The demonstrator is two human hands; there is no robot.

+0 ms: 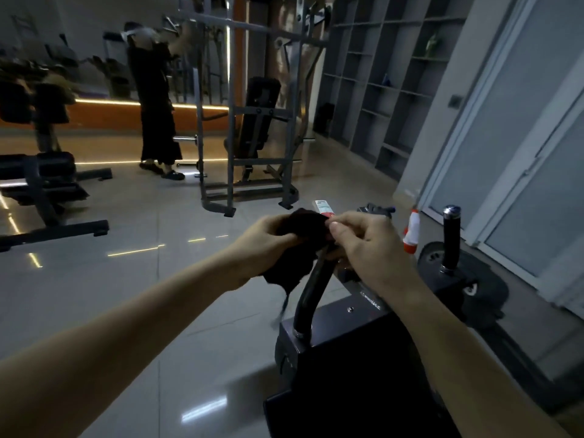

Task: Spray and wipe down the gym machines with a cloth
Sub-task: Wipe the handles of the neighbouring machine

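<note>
A dark cloth (pixel 297 248) is bunched between both hands above a black gym machine (pixel 347 358). My left hand (pixel 262 245) grips the cloth's left side. My right hand (pixel 363 245) pinches its right edge with thumb and fingers, just over the machine's curved black handle bar (pixel 311 292). A loose corner of the cloth hangs down beside the bar. A white spray bottle with an orange base (pixel 411 232) stands on the floor to the right, beyond my right hand.
A black upright post with a chrome cap (pixel 450 238) rises from a weight plate at right. A grey rack with a bench (pixel 252 128) stands ahead, a person beside it. Benches sit at left, shelving and glass doors at right.
</note>
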